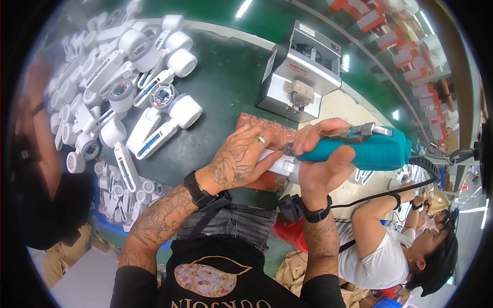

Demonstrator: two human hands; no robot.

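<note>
My left hand (237,158) is closed round a white plastic appliance (284,165) with a slim handle, holding it above a worn reddish mat (250,122). In my right hand (324,174) lies a teal electric screwdriver (377,149), held sideways, its nose pointing left at the appliance near my left fingers. The screwdriver's tip is hidden by my fingers, so I cannot tell whether it touches a screw. A hanger and a coiled cord lead off the tool's right end.
Many white appliances (186,111) with round heads are heaped on the green table (213,66) at left, several opened with inner parts showing. A grey screw feeder (303,72) stands behind my hands. Co-workers sit at left and at right (372,246). More appliances fill a blue bin (119,226).
</note>
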